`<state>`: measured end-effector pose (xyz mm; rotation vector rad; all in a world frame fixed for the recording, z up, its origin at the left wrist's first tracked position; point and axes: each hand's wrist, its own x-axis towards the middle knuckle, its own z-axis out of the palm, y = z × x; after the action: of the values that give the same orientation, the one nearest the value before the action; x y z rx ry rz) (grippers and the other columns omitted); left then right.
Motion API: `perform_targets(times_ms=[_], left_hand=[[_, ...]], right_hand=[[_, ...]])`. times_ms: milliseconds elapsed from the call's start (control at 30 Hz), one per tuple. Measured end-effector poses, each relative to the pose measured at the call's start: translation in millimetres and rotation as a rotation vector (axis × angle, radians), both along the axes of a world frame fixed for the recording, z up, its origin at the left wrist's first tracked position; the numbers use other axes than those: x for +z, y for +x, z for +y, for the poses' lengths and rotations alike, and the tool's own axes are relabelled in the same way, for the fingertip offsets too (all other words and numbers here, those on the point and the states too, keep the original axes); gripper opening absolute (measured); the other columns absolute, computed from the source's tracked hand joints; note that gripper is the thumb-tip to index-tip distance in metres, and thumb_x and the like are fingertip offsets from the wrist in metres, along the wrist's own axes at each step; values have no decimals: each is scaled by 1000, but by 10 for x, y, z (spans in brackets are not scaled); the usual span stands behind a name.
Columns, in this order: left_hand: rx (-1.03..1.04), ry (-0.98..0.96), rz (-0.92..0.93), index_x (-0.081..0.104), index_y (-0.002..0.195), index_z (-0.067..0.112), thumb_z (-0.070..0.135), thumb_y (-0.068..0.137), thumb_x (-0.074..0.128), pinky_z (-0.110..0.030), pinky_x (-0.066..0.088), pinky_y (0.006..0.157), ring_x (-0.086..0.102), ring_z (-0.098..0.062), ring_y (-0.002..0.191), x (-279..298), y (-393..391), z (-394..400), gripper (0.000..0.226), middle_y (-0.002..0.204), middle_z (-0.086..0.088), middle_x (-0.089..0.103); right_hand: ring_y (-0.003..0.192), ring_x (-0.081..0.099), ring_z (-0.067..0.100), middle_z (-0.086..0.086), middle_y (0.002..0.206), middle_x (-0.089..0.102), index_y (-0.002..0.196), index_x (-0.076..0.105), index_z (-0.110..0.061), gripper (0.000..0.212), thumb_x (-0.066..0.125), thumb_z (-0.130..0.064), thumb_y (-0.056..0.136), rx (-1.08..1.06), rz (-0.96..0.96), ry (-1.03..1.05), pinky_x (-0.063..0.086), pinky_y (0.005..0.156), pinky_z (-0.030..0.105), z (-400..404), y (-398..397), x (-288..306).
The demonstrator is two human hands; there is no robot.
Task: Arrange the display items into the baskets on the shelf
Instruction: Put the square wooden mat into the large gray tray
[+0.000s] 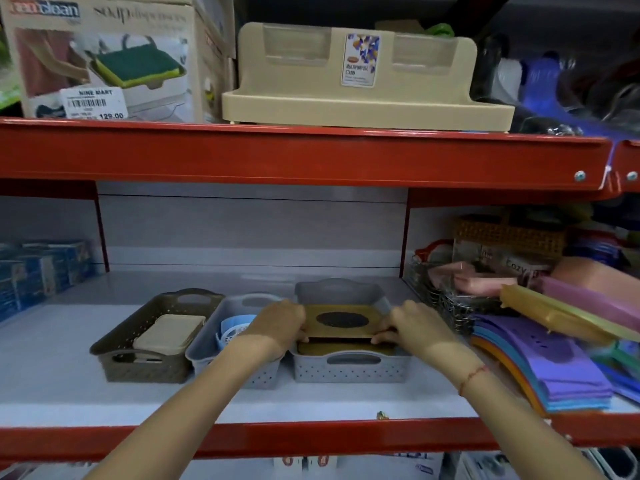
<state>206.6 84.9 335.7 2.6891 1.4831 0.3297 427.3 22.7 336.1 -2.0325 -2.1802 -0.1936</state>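
Three baskets stand side by side on the lower shelf. The right grey basket [349,370] holds a stack of flat olive-gold square items [341,320], the top one bearing a dark oval patch. My left hand [278,325] grips the top item's left edge and my right hand [414,323] grips its right edge, holding it just above the ones beneath. Partly hidden by my left arm, the middle grey basket [207,344] contains a light blue item [235,327]. The brown basket [145,323] on the left holds beige flat items [169,332].
A wire basket [446,303] with pink goods and a pile of purple, orange and blue flat items [540,362] crowd the right. Blue boxes [38,268] sit at far left. The red upper shelf beam [311,157] carries a beige multipurpose stand [363,77] and a cardboard box [100,57].
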Motion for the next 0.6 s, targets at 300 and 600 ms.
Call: perform_targets(times_ms=[300,600], left_hand=[[-86,211,227,58,109,-2,1,89,49,-40,46,88,58,-37,107,-85,226,51,23,117,-24,61],[-104,189,28,66,99,4,9,84,58,-32,46,82,61,-31,100,-129,192,142,18,108,-18,67]], right_hand=[[89,67,18,0,94,75,90,77,-21,16,76,-27,76,112,-53,-1,55,86,35,175,-25,-74],[86,67,14,-5,93,76,90,76,-23,15,76,-28,75,78,-36,13,55,85,32,288,-45,-115]])
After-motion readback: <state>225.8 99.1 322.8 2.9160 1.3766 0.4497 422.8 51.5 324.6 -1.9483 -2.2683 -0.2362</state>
